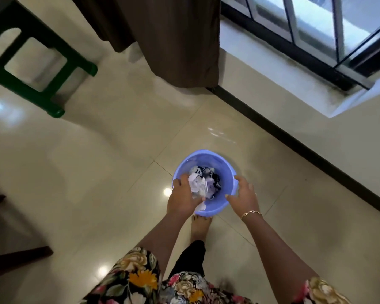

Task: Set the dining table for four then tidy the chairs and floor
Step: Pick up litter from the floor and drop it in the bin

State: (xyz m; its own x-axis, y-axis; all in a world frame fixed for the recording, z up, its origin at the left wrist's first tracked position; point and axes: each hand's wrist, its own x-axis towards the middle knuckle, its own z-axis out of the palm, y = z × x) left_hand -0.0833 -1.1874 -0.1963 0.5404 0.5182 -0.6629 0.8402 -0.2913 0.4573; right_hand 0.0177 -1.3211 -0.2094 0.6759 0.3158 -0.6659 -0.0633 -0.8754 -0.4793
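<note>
She stands over a blue bucket (225, 172) low in front of her bare foot (199, 227), on the tiles near the wall under the window (316, 25). Her left hand (183, 198) is bunched around crumpled white paper (198, 185) inside the bucket, above darker scraps. Her right hand (242, 195) is spread against the rim; I cannot tell whether it grips.

Both arms reach forward and down, forearms bare. Left hand (183, 195) palm down, fingers curled round a crumpled white wad (198, 185). Right hand (244, 194) spread, loosely curved, holding nothing; bracelet (251, 213) at the wrist.
</note>
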